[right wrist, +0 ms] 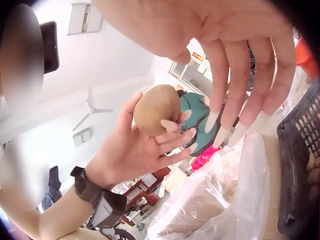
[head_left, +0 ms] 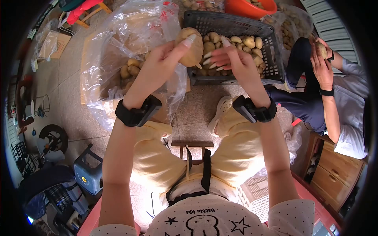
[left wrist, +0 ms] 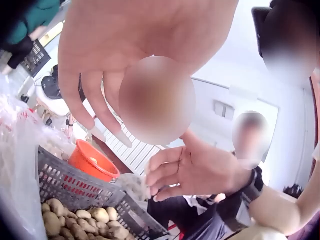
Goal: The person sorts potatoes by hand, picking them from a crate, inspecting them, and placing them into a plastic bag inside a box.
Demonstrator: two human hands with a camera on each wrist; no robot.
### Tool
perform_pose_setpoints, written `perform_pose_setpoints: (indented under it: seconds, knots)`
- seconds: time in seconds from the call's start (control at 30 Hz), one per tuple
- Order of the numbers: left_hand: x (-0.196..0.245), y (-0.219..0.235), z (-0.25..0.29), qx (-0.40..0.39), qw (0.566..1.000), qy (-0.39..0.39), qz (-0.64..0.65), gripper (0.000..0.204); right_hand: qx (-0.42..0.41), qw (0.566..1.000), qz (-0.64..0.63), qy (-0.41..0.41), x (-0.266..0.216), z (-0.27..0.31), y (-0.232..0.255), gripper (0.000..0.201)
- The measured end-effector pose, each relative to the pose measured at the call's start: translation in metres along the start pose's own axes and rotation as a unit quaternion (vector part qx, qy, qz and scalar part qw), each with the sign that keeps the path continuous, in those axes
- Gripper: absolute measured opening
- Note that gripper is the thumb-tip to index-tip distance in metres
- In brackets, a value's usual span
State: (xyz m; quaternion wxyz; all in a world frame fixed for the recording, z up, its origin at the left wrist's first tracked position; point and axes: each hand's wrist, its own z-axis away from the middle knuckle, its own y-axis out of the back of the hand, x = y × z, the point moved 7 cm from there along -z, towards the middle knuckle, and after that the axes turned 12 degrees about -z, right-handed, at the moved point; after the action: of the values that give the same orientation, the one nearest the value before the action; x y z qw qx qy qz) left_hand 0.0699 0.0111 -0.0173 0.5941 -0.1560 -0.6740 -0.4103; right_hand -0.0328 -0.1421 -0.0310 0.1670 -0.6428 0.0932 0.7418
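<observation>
My left hand (head_left: 159,61) grips a large tan potato (head_left: 191,51), thumb along its upper side, above the gap between the lined box and the black crate. From the right wrist view, fingertips of the left hand (right wrist: 132,150) curl round the potato (right wrist: 159,107). The left wrist view blurs it. Apart from the potato, my right hand (head_left: 242,65) hovers over the black crate (head_left: 234,80) with its fingers extended and nothing in them. Many smaller potatoes (head_left: 249,41) lie inside the crate.
Left of the crate stands a cardboard box lined with clear plastic (head_left: 98,51), potatoes (head_left: 132,69) at its bottom. An orange tub (head_left: 252,8) and bagged potatoes (head_left: 293,27) sit behind. At right, a seated person (head_left: 334,78) holds a potato. A blue stool (head_left: 88,175) stands lower left.
</observation>
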Motion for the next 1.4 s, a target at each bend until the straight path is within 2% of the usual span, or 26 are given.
perform_pose_setpoints:
  seconds: [0.03,0.07,0.1,0.13,0.17,0.2,0.27,0.3,0.33,0.4,0.47,0.57,0.67,0.7,0.77,0.8,0.87,0.97,1.03,1.1,1.13,1.2,1.23,1.3,1.37,1.4]
  knots:
    - [-0.006,0.003,0.000,0.007,0.999,0.043,0.001,0.046,0.029,0.997,-0.014,0.067,-0.008,0.000,0.004,0.045]
    - [-0.011,0.006,0.001,0.013,0.996,0.086,0.003,0.049,0.001,0.998,-0.007,0.059,-0.005,-0.004,0.007,0.032]
    - [-0.009,0.007,0.001,0.014,0.996,0.086,0.002,0.049,0.000,0.998,-0.007,0.059,-0.004,-0.005,0.005,0.032]
    - [-0.006,0.004,0.002,-0.017,0.995,0.090,0.045,0.051,-0.016,0.995,0.001,0.096,-0.008,-0.004,0.000,0.032]
    - [-0.003,0.000,0.003,-0.048,0.991,0.094,0.087,0.053,-0.033,0.991,0.009,0.132,-0.012,-0.003,-0.004,0.036]
    - [0.000,-0.002,0.004,-0.048,0.991,0.094,0.086,0.053,-0.056,0.989,0.019,0.139,-0.012,-0.003,-0.010,0.059]
    - [0.000,-0.001,0.007,0.015,0.979,0.141,0.144,0.056,-0.068,0.982,0.041,0.173,-0.018,0.003,-0.019,0.067]
    - [-0.003,-0.001,0.006,0.015,0.979,0.141,0.144,0.056,-0.079,0.973,0.063,0.206,-0.024,0.007,-0.025,0.075]
    - [-0.008,-0.004,0.006,-0.005,0.979,0.141,0.148,0.056,-0.091,0.974,0.064,0.196,-0.023,0.007,-0.028,0.086]
    - [-0.018,-0.008,0.005,-0.026,0.978,0.140,0.151,0.057,-0.095,0.971,0.076,0.205,-0.023,0.007,-0.034,0.087]
    - [-0.024,-0.018,0.005,-0.095,0.975,0.137,0.147,0.058,-0.086,0.967,0.097,0.218,-0.020,0.007,-0.036,0.085]
    - [-0.024,-0.019,0.005,-0.080,0.979,0.163,0.095,0.047,-0.069,0.962,0.133,0.228,-0.021,0.006,-0.036,0.078]
    - [-0.023,-0.019,0.006,-0.092,0.973,0.179,0.112,0.048,-0.061,0.956,0.167,0.235,-0.027,0.007,-0.037,0.071]
    - [-0.026,-0.018,0.005,-0.092,0.973,0.178,0.112,0.048,-0.061,0.955,0.167,0.236,-0.026,0.007,-0.037,0.071]
    - [-0.028,-0.023,0.003,-0.161,0.972,0.137,0.103,0.051,-0.031,0.924,0.261,0.279,-0.025,0.010,-0.038,0.067]
    - [-0.027,-0.022,0.003,-0.158,0.973,0.137,0.102,0.051,-0.033,0.923,0.260,0.281,-0.025,0.010,-0.039,0.067]
    - [-0.022,-0.016,0.003,-0.114,0.985,0.097,-0.089,0.052,-0.001,0.884,0.363,0.293,-0.024,0.014,-0.041,0.064]
    - [-0.019,-0.023,0.009,-0.097,0.978,0.062,-0.173,0.055,-0.005,0.897,0.362,0.254,-0.016,0.010,-0.042,0.063]
    - [-0.027,-0.022,0.004,-0.105,0.978,0.077,-0.163,0.057,-0.010,0.901,0.355,0.249,-0.016,0.009,-0.041,0.063]
    - [-0.029,-0.023,0.000,-0.152,0.976,0.052,-0.149,0.058,-0.015,0.905,0.347,0.244,-0.018,0.006,-0.041,0.063]
    - [-0.030,-0.020,-0.001,-0.152,0.975,0.053,-0.151,0.058,-0.017,0.926,0.310,0.215,-0.018,0.003,-0.039,0.062]
    - [-0.039,-0.017,-0.003,-0.159,0.977,0.130,0.056,0.059,-0.019,0.944,0.270,0.187,-0.015,0.000,-0.036,0.061]
    - [-0.040,-0.009,-0.007,-0.158,0.977,0.130,0.054,0.059,-0.007,0.939,0.278,0.200,-0.016,0.000,-0.034,0.060]
    - [-0.056,0.022,-0.012,-0.112,0.972,0.205,-0.003,0.062,0.007,0.935,0.285,0.212,-0.015,-0.001,-0.028,0.059]
    - [-0.103,0.058,-0.018,-0.046,0.962,0.263,-0.063,0.074,0.020,0.918,0.330,0.218,-0.013,-0.001,-0.022,0.053]
    - [-0.128,0.070,-0.022,-0.046,0.962,0.263,-0.063,0.074,0.021,0.918,0.329,0.218,-0.011,-0.002,-0.021,0.053]
